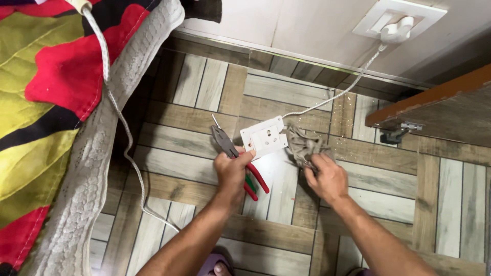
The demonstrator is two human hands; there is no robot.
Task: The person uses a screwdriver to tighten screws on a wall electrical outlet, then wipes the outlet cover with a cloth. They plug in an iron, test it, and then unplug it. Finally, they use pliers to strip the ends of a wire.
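Near the middle of the frame, above the wood-patterned tile floor [399,204], the left hand [232,171] holds a white socket plate [263,137] by its lower edge, thumb and fingers pinching it, while red-handled pliers [236,161] lie tucked under the same palm, jaws pointing toward the upper left. Just right of the plate, the right hand [327,179] closes its fingers around a bunched grey cord [303,145] that touches the plate's right edge. By my judgement the step in hand is fitting or sorting this cord at the plate; the next move seems to call for a firm hold on the plate and a freed cord end. A thin white cable [353,82] runs from behind the plate to a plug in the wall socket [396,23] at the upper right. Another white cord [115,110] trails down the left beside a patterned bedspread [46,76]. The plate's back and any wire ends are hidden, and how the pliers are gripped is hard to make out.
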